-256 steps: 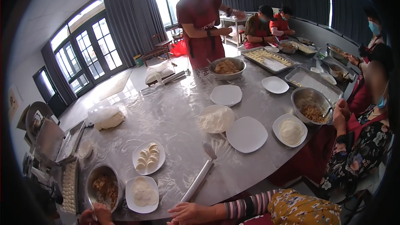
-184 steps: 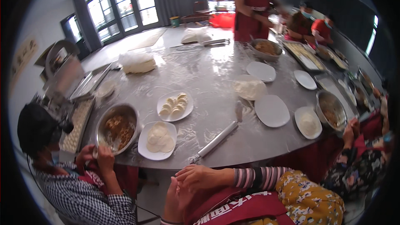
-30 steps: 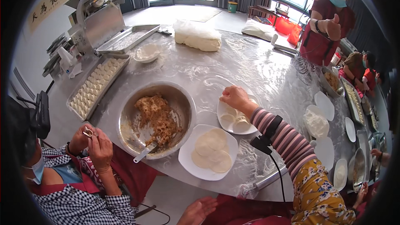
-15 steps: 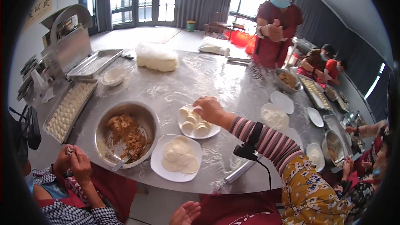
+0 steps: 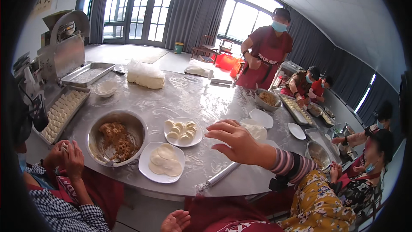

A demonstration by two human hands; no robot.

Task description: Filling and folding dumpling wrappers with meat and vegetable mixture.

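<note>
One steel bowl (image 5: 138, 131) of brown filling (image 5: 112, 136) stands near the front edge of the worktop (image 5: 195, 163), with a plate of wrappers (image 5: 144, 165) just beside it. Past that edge, the left hand (image 5: 177, 220) turns palm up, fingers loosely apart. Dumplings (image 5: 182, 131) sit beyond the wrappers; floury room runs to the rolling pin (image 5: 222, 173). Above, the right hand (image 5: 236, 142) hangs, fingers spread wide.

This looks like a communal dumpling-making kitchen. Beneath and beyond the raised right hand (image 5: 240, 142) spreads a broad, flour-dusted grey metal table (image 5: 150, 101). Left of that hand stand a rounded white plate (image 5: 182, 145) of pale crescent dumplings (image 5: 182, 131) and a deep silver metal bowl (image 5: 140, 131) of crumbly brown filling (image 5: 116, 139). Beyond the hand, a masked worker (image 5: 264, 43) wears a dark-red apron (image 5: 259, 72).
</note>
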